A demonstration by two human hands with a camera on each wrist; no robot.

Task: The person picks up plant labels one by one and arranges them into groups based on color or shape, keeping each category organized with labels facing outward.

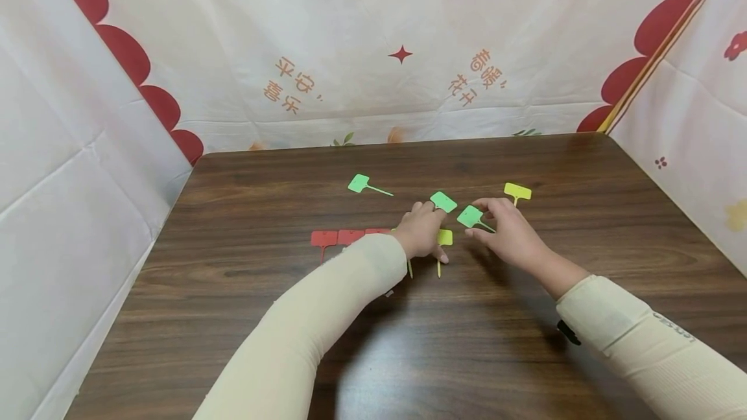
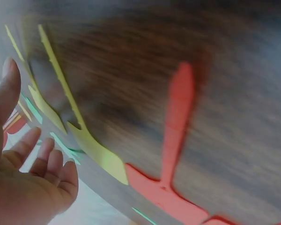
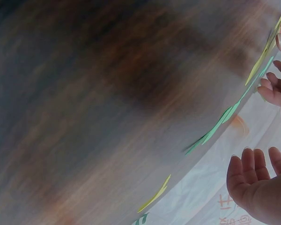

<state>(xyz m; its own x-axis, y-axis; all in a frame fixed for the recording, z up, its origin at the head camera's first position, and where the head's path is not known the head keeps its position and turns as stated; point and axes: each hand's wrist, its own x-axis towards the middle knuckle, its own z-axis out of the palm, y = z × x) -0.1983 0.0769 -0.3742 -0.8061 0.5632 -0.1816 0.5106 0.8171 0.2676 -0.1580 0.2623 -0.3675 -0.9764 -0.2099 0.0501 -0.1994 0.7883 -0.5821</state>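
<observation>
My left hand reaches over a row of plant labels, fingers loosely bent; the left wrist view shows nothing in its grasp. Under and beside it lie yellow labels, one partly showing past the hand. A green label is just beyond its fingertips. Red labels continue the row leftward, the sleeve covering some stems. My right hand is held with thumb and fingers apart around the head of another green label. In the right wrist view this hand looks clear of the labels.
A third green label lies farther back on the brown wooden table. Behind the right hand is a separate yellow label. Printed white cloth hangs at the table's back and sides.
</observation>
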